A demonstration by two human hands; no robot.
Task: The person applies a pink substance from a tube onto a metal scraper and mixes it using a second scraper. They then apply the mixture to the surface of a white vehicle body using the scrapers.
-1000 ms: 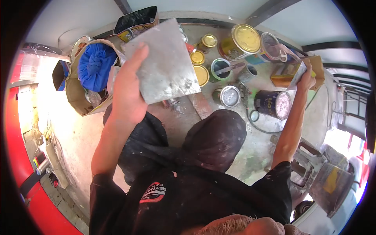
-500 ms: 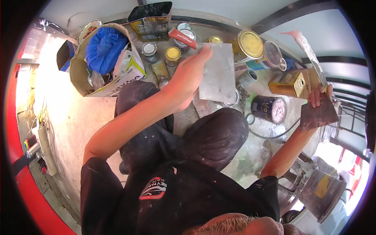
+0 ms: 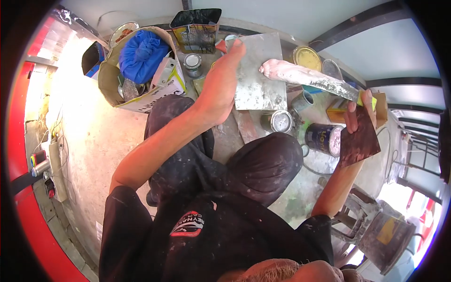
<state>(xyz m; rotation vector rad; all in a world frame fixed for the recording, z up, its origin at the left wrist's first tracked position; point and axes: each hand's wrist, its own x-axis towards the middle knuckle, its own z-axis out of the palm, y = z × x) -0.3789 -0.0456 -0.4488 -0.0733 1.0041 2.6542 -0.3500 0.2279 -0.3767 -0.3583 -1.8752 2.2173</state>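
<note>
Knife swung left from upper right; its pink paste now overlaps plate, upper centre, contact unclear, yellow lid partly hidden. Left hand grips plate; right hand grasps knife, dark sheet, palm hidden.

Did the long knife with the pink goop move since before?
Yes, to the left. Earlier, the pink end of the putty knife was right of the big yellow-lidded can; now it is left of it, in front of the metal plate.
</note>
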